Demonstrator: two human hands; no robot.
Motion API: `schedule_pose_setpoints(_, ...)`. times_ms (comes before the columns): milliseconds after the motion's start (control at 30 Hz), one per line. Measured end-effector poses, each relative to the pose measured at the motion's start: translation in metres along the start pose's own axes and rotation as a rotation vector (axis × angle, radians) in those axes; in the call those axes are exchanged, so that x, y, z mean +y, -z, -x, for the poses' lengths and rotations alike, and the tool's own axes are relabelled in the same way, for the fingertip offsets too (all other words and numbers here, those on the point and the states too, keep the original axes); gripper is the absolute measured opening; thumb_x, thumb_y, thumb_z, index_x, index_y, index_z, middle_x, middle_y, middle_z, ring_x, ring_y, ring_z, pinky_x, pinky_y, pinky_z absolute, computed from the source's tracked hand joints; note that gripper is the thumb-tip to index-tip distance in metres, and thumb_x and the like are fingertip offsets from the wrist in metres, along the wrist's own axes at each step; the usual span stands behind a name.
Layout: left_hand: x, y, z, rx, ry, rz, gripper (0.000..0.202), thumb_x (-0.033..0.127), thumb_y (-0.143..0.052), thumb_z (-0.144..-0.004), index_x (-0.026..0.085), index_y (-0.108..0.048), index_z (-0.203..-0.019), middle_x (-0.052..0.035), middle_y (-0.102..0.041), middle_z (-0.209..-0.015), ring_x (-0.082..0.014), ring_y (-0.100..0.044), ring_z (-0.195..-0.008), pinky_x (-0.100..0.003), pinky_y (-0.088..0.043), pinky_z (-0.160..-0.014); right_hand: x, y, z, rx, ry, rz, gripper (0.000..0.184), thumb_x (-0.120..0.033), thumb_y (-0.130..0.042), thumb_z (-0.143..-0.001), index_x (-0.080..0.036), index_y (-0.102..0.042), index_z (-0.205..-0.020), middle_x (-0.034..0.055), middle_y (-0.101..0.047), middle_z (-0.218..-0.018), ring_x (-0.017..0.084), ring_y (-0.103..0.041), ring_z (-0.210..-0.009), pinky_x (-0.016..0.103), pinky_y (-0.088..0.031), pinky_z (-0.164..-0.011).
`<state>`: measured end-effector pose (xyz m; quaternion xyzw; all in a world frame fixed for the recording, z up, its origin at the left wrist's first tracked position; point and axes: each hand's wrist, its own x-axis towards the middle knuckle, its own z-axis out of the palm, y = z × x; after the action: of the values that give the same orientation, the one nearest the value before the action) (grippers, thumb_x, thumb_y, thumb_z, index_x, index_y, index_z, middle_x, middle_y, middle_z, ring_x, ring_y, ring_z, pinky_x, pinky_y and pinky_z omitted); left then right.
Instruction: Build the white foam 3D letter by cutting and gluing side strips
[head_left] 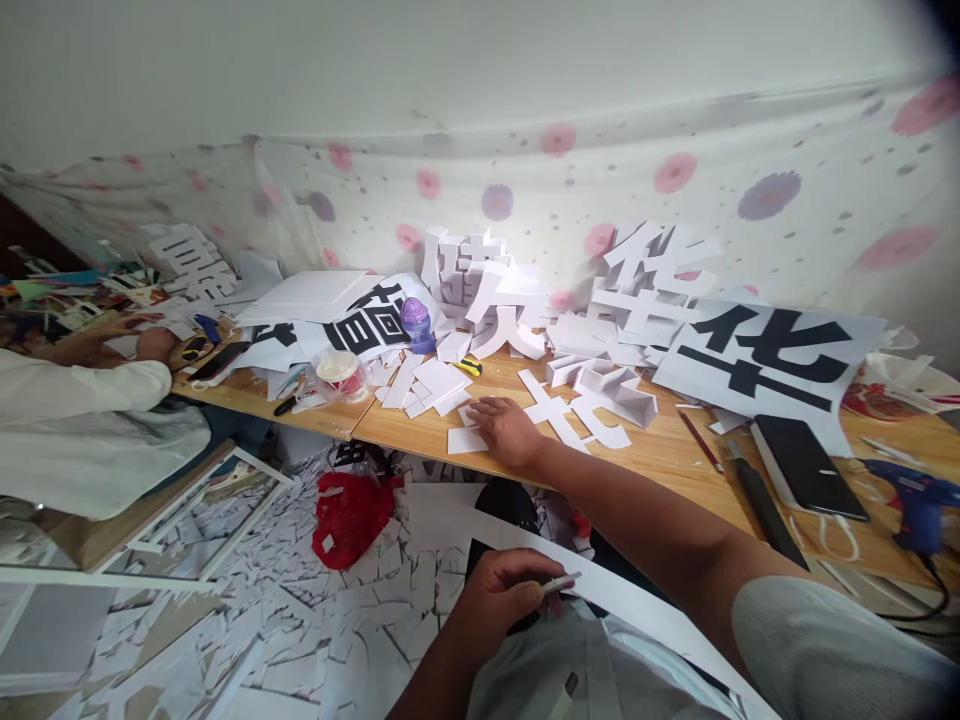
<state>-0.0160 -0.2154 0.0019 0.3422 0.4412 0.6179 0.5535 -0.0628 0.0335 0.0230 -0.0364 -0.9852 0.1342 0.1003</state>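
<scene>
Rests right hand [508,430], grip spread flat, on small white rectangular card pieces [466,440] near the front edge of the wooden desk [660,455], just beside a flat white cut-out character [577,420]. Pinches a thin white stick-like tool [561,583] in the grip of left hand [499,595], below that front edge, over a large white sheet [645,600]. Farther back on the desk: yellow utility knife [469,366], purple plastic bottle [417,322]; towards the right corner, blue glue gun [916,500].

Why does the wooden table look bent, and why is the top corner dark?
In the head view, the wide lens bows the long wooden table and the flowered cloth backdrop; its rim shades the top right corner; the white block letters look slightly blurred.
</scene>
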Motion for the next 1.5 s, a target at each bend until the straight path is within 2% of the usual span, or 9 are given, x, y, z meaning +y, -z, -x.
schedule_pose_setpoints(300, 0.001, 0.006, 0.003, 0.023, -0.016, -0.031, 0.057, 0.065, -0.078, -0.09, 0.015, -0.086, -0.115, -0.0161, -0.081, -0.099, -0.0233, -0.071, -0.08, -0.033, -0.053, -0.075, 0.046, 0.015, -0.036, -0.111, -0.212, 0.038, 0.046, -0.031, -0.043, -0.112, -0.014, -0.064, -0.149, 0.0195, -0.053, -0.167, 0.038, -0.044, -0.158, 0.06, -0.033, -0.128)
schedule_pose_setpoints(467, 0.002, 0.008, 0.002, 0.047, -0.011, -0.033, 0.06, 0.066, -0.081, -0.087, 0.014, -0.086, -0.114, -0.0156, -0.081, -0.094, -0.0221, -0.07, -0.077, -0.033, -0.053, -0.073, 0.021, 0.017, -0.007, -0.072, -0.13, 0.009, 0.057, -0.039, -0.037, -0.116, -0.014, -0.047, -0.166, 0.02, -0.034, -0.178, 0.037, -0.028, -0.167, 0.068, -0.009, -0.134)
schedule_pose_setpoints(600, 0.002, 0.005, -0.005, 0.046, 0.014, -0.042, 0.061, 0.067, -0.083, -0.084, 0.014, -0.086, -0.115, -0.015, -0.08, -0.095, -0.0232, -0.071, -0.078, -0.032, -0.053, -0.072, -0.01, -0.002, 0.023, -0.1, 0.093, -0.049, 0.054, -0.047, -0.048, -0.113, -0.023, -0.057, -0.161, 0.0158, -0.048, -0.172, 0.035, -0.039, -0.162, 0.065, -0.016, -0.134)
schedule_pose_setpoints(833, 0.031, -0.018, -0.028, -0.08, -0.035, -0.169, 0.053, 0.06, -0.077, -0.094, 0.017, -0.083, -0.124, -0.0149, -0.081, -0.104, -0.0266, -0.074, -0.09, -0.035, -0.055, -0.081, -0.028, -0.003, 0.002, -0.095, -0.034, -0.032, 0.061, -0.053, -0.046, -0.113, -0.018, -0.05, -0.163, 0.0186, -0.038, -0.177, 0.037, -0.031, -0.166, 0.071, -0.014, -0.133)
schedule_pose_setpoints(967, 0.035, -0.015, -0.036, -0.089, -0.088, -0.202, 0.05, 0.056, -0.07, -0.1, 0.016, -0.081, -0.129, -0.0154, -0.08, -0.105, -0.0258, -0.072, -0.087, -0.035, -0.055, -0.078, -0.01, 0.008, 0.052, 0.136, -0.034, -0.061, 0.056, -0.043, -0.05, -0.112, -0.018, -0.052, -0.163, 0.0178, -0.04, -0.176, 0.035, -0.031, -0.166, 0.066, -0.014, -0.135)
schedule_pose_setpoints(1100, 0.027, -0.01, -0.045, 0.034, -0.038, -0.235, 0.056, 0.06, -0.066, -0.101, 0.012, -0.08, -0.127, -0.0172, -0.08, -0.106, -0.0228, -0.068, -0.081, -0.035, -0.055, -0.078, 0.047, 0.03, 0.141, 0.476, -0.236, -0.083, 0.057, -0.029, -0.061, -0.104, -0.025, -0.055, -0.161, 0.0153, -0.041, -0.176, 0.035, -0.03, -0.167, 0.067, -0.016, -0.135)
schedule_pose_setpoints(1200, 0.03, -0.015, -0.073, 0.126, -0.051, -0.4, 0.052, 0.058, -0.065, -0.103, 0.015, -0.08, -0.127, -0.0148, -0.081, -0.11, -0.0229, -0.07, -0.086, -0.036, -0.058, -0.083, 0.107, 0.058, 0.184, 0.694, -0.588, -0.084, 0.073, -0.036, -0.069, -0.099, -0.02, -0.046, -0.167, 0.0179, -0.035, -0.178, 0.039, -0.027, -0.167, 0.065, -0.025, -0.134)
schedule_pose_setpoints(1300, 0.034, -0.026, -0.128, 0.18, -0.241, -0.666, 0.043, 0.053, -0.066, -0.103, 0.022, -0.078, -0.131, -0.0112, -0.079, -0.124, -0.0266, -0.073, -0.11, -0.039, -0.059, -0.099, 0.151, 0.082, 0.197, 0.592, -0.71, -0.196, 0.084, -0.034, -0.075, -0.092, -0.018, -0.043, -0.168, 0.0182, -0.046, -0.172, 0.04, -0.042, -0.16, 0.058, -0.034, -0.132)
schedule_pose_setpoints(1500, 0.015, -0.033, -0.237, 0.063, -0.474, -1.152, 0.031, 0.033, -0.071, -0.099, 0.022, -0.078, -0.126, -0.0117, -0.078, -0.127, -0.0291, -0.071, -0.121, -0.049, -0.054, -0.114, 0.163, 0.09, 0.196, 0.511, -0.73, -0.314, 0.068, -0.024, -0.077, -0.086, -0.02, -0.062, -0.153, 0.0133, -0.078, -0.134, 0.036, -0.075, -0.12, 0.053, -0.057, -0.111)
